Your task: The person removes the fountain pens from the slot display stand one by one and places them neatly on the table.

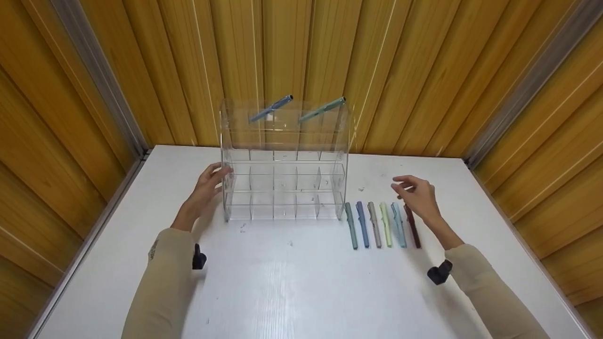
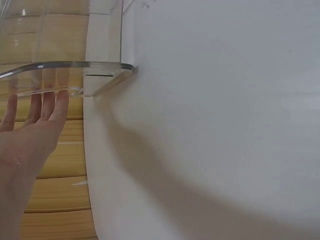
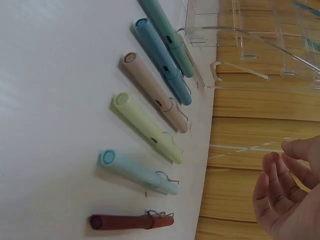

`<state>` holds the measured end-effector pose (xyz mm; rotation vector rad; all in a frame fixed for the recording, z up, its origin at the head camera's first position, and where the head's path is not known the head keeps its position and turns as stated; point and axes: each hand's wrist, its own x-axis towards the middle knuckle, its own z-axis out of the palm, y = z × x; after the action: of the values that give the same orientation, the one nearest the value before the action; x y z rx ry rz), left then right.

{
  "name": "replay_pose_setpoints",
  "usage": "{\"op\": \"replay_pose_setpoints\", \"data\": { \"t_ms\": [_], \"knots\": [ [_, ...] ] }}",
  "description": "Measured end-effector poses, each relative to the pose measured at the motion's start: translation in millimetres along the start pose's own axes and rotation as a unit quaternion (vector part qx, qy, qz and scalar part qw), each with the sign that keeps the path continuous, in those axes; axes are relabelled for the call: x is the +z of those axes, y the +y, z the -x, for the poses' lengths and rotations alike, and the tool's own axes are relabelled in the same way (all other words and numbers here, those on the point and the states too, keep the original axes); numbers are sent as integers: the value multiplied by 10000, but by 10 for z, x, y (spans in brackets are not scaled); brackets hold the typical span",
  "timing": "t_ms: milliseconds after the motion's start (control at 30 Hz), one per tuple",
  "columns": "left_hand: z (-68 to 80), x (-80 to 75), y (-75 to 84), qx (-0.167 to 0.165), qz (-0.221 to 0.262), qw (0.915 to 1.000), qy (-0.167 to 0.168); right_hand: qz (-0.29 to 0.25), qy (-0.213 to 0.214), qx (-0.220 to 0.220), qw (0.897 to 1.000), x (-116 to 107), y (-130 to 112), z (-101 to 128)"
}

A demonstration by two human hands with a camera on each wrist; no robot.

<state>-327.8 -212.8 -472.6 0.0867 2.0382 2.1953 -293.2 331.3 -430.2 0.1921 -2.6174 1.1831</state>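
A clear acrylic tiered rack [image 1: 284, 162] stands on the white table [image 1: 292, 282]. A blue pen [image 1: 271, 108] and a teal pen [image 1: 321, 109] lean in its top tier. My left hand [image 1: 210, 185] touches the rack's left side wall [image 2: 65, 70] with straight fingers [image 2: 47, 107]. My right hand [image 1: 413, 194] hovers over a row of several pens to the right of the rack, fingers loosely curled and holding nothing. The row runs green [image 3: 167, 35], blue [image 3: 162, 62], beige [image 3: 155, 92], light green [image 3: 147, 127], light blue [image 3: 137, 172], dark red [image 3: 127, 221]. The dark red pen [image 1: 412, 228] lies nearest my right hand [image 3: 285, 195].
Wooden slat walls [image 1: 424, 70] close in the table at the back and on both sides. The table's left edge [image 1: 94, 226] lies close to my left arm. The rack's lower compartments [image 1: 282, 207] hold nothing.
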Motion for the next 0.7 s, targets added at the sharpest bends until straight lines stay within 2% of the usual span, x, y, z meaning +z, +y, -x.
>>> {"op": "replay_pose_setpoints", "data": {
  "t_ms": [133,333,500,700],
  "knots": [
    [-34,30,14,178,79,9997,136,-336,-65,-76,9994,101,-160,-118],
    [-55,37,-13,80,-72,9998,185,-770,-112,-306,9965,258,-456,-343],
    [-73,70,-35,58,-194,9997,112,-1061,4,-266,9940,373,-732,-537],
    [-74,81,-34,138,-154,9998,54,-1894,362,-387,9805,469,-1062,-772]
  ]
}}
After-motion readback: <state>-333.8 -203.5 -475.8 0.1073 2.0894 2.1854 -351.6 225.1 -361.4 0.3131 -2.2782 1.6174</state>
